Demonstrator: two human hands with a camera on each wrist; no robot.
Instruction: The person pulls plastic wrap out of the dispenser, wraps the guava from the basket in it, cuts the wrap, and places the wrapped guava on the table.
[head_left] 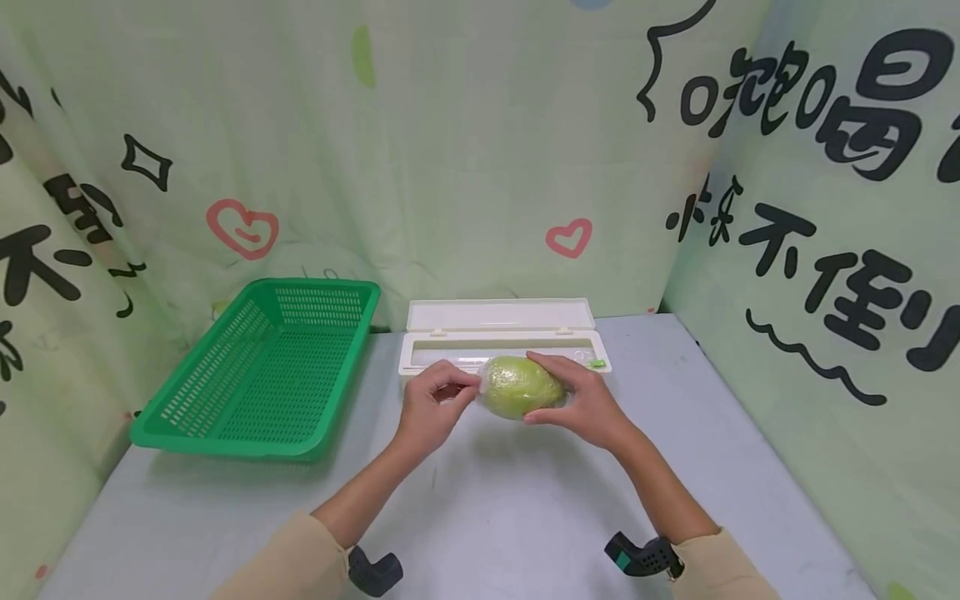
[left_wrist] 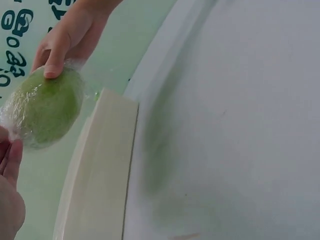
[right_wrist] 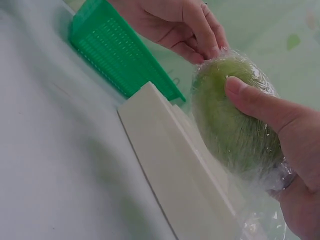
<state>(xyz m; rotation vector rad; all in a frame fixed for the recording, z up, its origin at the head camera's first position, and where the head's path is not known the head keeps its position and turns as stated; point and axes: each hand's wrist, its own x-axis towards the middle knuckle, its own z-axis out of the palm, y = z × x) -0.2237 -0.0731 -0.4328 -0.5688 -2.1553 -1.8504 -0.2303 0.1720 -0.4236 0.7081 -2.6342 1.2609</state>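
A plump green fruit (head_left: 522, 387), oval like a mango, is wrapped in clear cling film and held above the table. My right hand (head_left: 581, 398) grips its right end, the thumb lying along the side in the right wrist view. At the fruit's other end, my left hand (head_left: 437, 406) pinches the gathered cling film (right_wrist: 225, 52) between thumb and fingers. Just behind the fruit stands a white cling film dispenser (head_left: 427, 354) with its lid (head_left: 501, 314) raised. A small green piece (head_left: 597, 363) shows at the dispenser's right front edge.
A green perforated plastic basket (head_left: 330, 446) stands on the left of the white table (head_left: 480, 533). Printed curtains (head_left: 465, 167) enclose the table at the back and both sides.
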